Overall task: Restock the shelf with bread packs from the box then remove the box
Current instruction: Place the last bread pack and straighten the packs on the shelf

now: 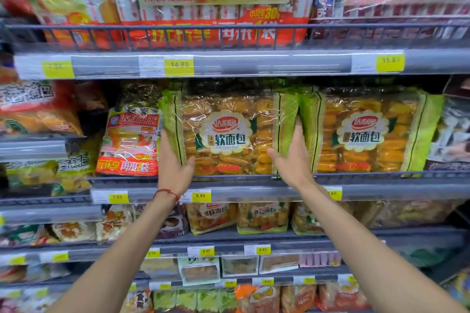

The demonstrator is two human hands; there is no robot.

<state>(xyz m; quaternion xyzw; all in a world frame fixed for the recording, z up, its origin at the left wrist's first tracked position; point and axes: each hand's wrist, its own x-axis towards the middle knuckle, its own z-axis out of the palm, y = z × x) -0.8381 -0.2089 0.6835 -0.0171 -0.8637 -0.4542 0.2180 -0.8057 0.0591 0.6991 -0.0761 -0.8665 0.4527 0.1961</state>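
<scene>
From the head camera, the left hand and the right hand hold one bread pack by its two side edges. Each thumb lies on the front, and the fingers go round the green crimped border, so both hands are clamped on the pack. Gripping both sides likely keeps the wide, soft bag upright and square while it is seated behind the low wire rail of the shelf. The right fingers sit in the narrow gap beside a matching second pack, which stands just beside the first, probably to close up the row. The wrapping is thin, glossy, crinkled plastic with clear windows showing rows of small golden rolls and a scalloped round label in the centre. A red cord circles the left wrist. Yellow price tags line the grey shelf edge. The box is not in view.
</scene>
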